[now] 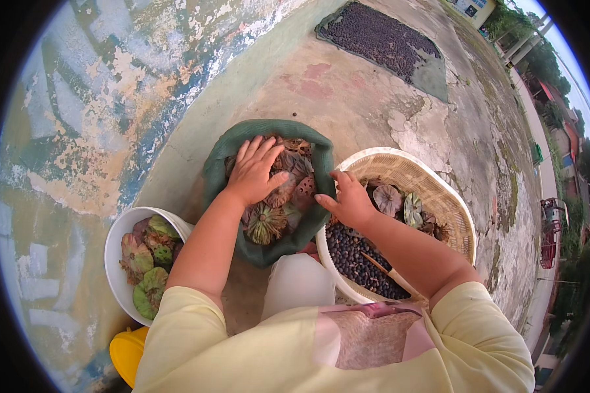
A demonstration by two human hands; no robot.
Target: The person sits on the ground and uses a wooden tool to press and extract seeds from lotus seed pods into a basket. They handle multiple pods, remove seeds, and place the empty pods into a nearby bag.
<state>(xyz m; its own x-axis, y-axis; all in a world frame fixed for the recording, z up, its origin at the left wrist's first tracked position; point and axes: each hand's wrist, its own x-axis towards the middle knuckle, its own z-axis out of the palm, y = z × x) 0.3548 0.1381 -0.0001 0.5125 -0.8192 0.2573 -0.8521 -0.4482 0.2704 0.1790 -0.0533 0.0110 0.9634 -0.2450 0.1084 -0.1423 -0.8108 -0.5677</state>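
A green mesh sack (275,128) with a rolled rim stands before me, filled with dried lotus seed pods (265,222). My left hand (256,172) lies spread on the pods inside it, near the sack's left side. At the sack's right rim is my right hand (348,200), thumb and fingers curved about the edge; whether it pinches the mesh is not clear. Beneath my right forearm, a pale plastic basket (423,169) holds dark lotus seeds (354,258), several pods (387,200) and a wooden-looking stick (375,262), partly hidden.
To the left, a white bucket (114,265) holds greenish lotus pods (150,290), with a yellow container (128,351) below it. A painted, peeling wall (103,123) rises at left. Farther off, dark seeds (383,37) lie spread on a green net (433,78) on the concrete floor.
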